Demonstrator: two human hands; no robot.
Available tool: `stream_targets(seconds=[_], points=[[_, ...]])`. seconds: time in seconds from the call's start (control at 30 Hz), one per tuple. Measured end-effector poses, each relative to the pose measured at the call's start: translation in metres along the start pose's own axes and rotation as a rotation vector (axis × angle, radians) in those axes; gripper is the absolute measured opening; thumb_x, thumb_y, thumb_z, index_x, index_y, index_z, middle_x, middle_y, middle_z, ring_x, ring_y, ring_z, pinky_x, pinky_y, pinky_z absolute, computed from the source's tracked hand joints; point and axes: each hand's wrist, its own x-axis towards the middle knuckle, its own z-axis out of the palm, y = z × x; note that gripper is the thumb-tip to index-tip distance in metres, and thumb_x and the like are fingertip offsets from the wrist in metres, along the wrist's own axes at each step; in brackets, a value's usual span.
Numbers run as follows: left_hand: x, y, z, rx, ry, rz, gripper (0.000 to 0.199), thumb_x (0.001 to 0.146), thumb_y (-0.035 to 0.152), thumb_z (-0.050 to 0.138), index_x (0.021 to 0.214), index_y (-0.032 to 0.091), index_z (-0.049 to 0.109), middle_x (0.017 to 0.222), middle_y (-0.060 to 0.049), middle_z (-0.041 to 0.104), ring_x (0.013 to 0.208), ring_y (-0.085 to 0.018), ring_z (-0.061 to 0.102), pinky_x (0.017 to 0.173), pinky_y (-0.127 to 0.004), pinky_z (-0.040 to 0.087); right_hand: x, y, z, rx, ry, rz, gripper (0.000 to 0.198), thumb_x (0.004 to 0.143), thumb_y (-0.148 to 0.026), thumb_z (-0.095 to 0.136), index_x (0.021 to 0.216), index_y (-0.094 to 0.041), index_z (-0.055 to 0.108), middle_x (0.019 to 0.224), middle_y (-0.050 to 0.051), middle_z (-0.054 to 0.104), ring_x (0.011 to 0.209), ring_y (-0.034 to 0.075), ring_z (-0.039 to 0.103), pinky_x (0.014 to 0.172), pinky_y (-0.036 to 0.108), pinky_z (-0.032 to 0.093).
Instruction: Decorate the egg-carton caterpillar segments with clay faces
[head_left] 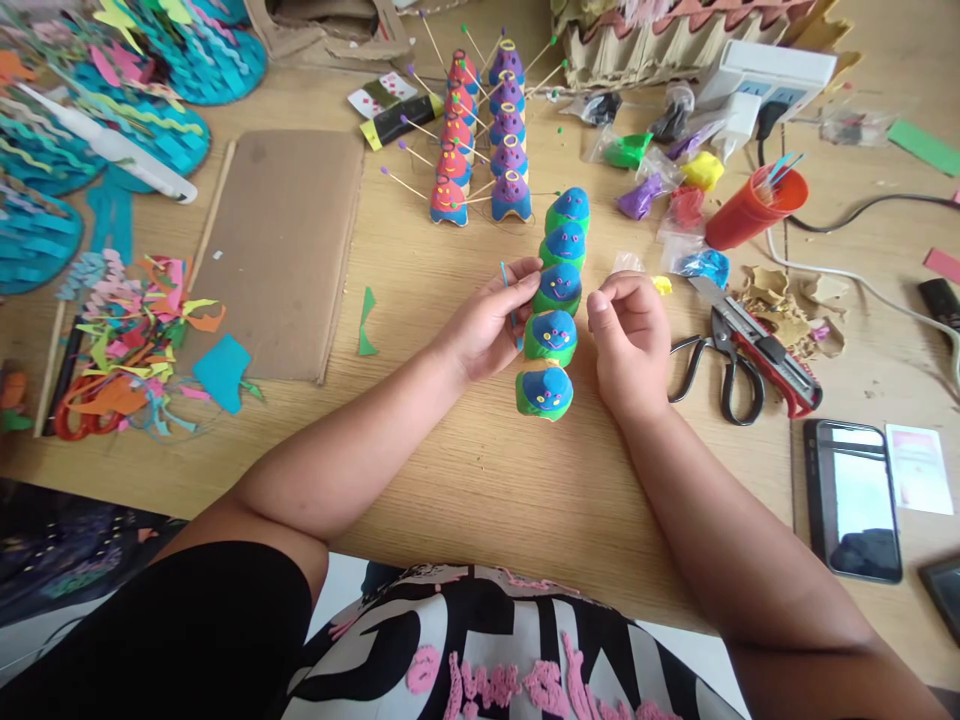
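Observation:
A blue-and-green egg-carton caterpillar (558, 287), a row of several bumps with small smiling faces, runs lengthwise in front of me. My left hand (499, 315) grips its left side, thumb by the middle bump and some fingers hidden behind it. A thin light-blue stick (504, 272) is also tucked in that hand. Just right of the caterpillar, my right hand (631, 335) is closed, thumb against the curled forefinger; anything pinched there is too small to make out. Beyond stand a red-and-blue caterpillar (450, 165) and a purple-and-blue one (510, 155), with pin-like sticks poking out.
Scissors (724, 365), a red utility knife (780, 355) and a phone (855, 500) lie to the right. Bagged clay (641, 195) and an orange cup (754, 210) sit behind them. At left are a cardboard sheet (277, 250) and paper scraps (142, 340).

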Motion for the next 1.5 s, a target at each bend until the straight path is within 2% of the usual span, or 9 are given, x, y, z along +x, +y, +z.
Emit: stream_targets(seconds=[0.17,0.3,0.53,0.7,0.87,1.0,1.1,1.33,1.5], points=[[0.001,0.000,-0.001,0.006,-0.006,0.004,0.008,0.103,0.017,0.073,0.106,0.024,0.074,0.084,0.004,0.078,0.069,-0.010,0.075,0.064,-0.019,0.055,0.001,-0.004,0.001,-0.033,0.017,-0.033,0.038,0.094,-0.065,0.080,0.091,-0.028,0.073,0.095,0.002,0.060,0.091,0.017,0.062,0.077,0.034,0.056],[0.002,-0.001,-0.002,0.001,-0.018,-0.007,0.006,0.105,0.019,0.070,0.106,0.024,0.073,0.080,0.004,0.077,0.065,-0.009,0.074,0.060,-0.018,0.054,0.001,-0.005,0.001,-0.050,0.048,-0.056,0.036,0.096,-0.063,0.078,0.090,-0.028,0.075,0.093,0.002,0.060,0.090,0.018,0.061,0.081,0.036,0.057],[0.002,-0.002,-0.003,-0.031,-0.009,-0.041,0.018,0.105,0.025,0.072,0.122,0.028,0.073,0.084,0.004,0.080,0.066,-0.011,0.077,0.061,-0.020,0.058,-0.001,-0.006,-0.002,-0.100,0.023,-0.075,0.033,0.096,-0.060,0.080,0.090,-0.028,0.074,0.095,0.003,0.060,0.089,0.018,0.060,0.080,0.037,0.058],[0.001,-0.002,-0.001,-0.017,-0.016,-0.034,0.017,0.104,0.022,0.073,0.120,0.027,0.073,0.087,0.004,0.081,0.068,-0.010,0.077,0.061,-0.020,0.058,-0.001,-0.008,-0.001,-0.138,0.024,-0.119,0.036,0.098,-0.060,0.076,0.084,-0.027,0.069,0.090,0.002,0.059,0.085,0.018,0.058,0.080,0.038,0.056],[-0.002,-0.001,0.000,0.020,-0.033,-0.015,0.008,0.102,0.017,0.075,0.106,0.023,0.073,0.088,0.003,0.081,0.068,-0.009,0.076,0.061,-0.017,0.056,0.000,-0.010,0.000,-0.166,0.003,-0.186,0.037,0.106,-0.052,0.066,0.080,-0.027,0.062,0.086,0.002,0.055,0.082,0.017,0.055,0.078,0.038,0.054],[-0.003,-0.002,-0.001,0.026,-0.033,-0.024,0.011,0.098,0.016,0.079,0.105,0.024,0.074,0.089,0.003,0.082,0.074,-0.011,0.079,0.066,-0.019,0.058,-0.001,-0.012,0.000,-0.150,0.008,-0.134,0.040,0.101,-0.062,0.070,0.082,-0.027,0.063,0.088,0.002,0.054,0.084,0.018,0.056,0.082,0.039,0.057],[-0.003,-0.002,-0.002,0.025,-0.034,-0.028,0.013,0.099,0.017,0.079,0.107,0.024,0.073,0.089,0.002,0.082,0.076,-0.013,0.080,0.067,-0.020,0.060,-0.001,-0.013,-0.001,-0.155,-0.013,-0.102,0.038,0.099,-0.061,0.074,0.084,-0.027,0.066,0.091,0.002,0.055,0.087,0.018,0.056,0.084,0.039,0.059],[-0.002,-0.002,-0.002,0.055,-0.075,0.000,0.010,0.100,0.016,0.077,0.105,0.023,0.071,0.090,0.003,0.080,0.075,-0.010,0.079,0.066,-0.018,0.059,-0.002,-0.008,-0.004,-0.207,-0.031,-0.193,0.030,0.096,-0.053,0.081,0.091,-0.026,0.070,0.096,0.002,0.053,0.090,0.018,0.057,0.082,0.038,0.060],[-0.001,-0.003,-0.005,0.058,-0.088,-0.018,0.014,0.100,0.023,0.078,0.112,0.025,0.071,0.092,0.003,0.080,0.075,-0.011,0.080,0.067,-0.020,0.060,-0.001,-0.001,-0.004,-0.191,-0.037,-0.213,0.028,0.098,-0.051,0.079,0.094,-0.025,0.070,0.099,0.002,0.054,0.089,0.017,0.057,0.080,0.037,0.060]])
